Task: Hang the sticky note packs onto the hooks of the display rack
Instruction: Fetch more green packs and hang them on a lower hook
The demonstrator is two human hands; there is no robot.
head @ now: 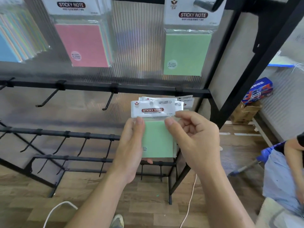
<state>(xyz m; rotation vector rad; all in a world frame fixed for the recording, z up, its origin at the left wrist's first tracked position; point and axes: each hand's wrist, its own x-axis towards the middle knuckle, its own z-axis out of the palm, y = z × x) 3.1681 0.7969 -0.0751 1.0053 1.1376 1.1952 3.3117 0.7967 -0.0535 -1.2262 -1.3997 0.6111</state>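
Two hands on the green pack stack [158,140], head view: left hand [131,145] gripped its left edge to support it; right hand [195,137] pinched the front pack [153,110] at its top corner, I judged to peel one off. Stack sat below the middle rail [148,89], right of an empty hook [107,102].
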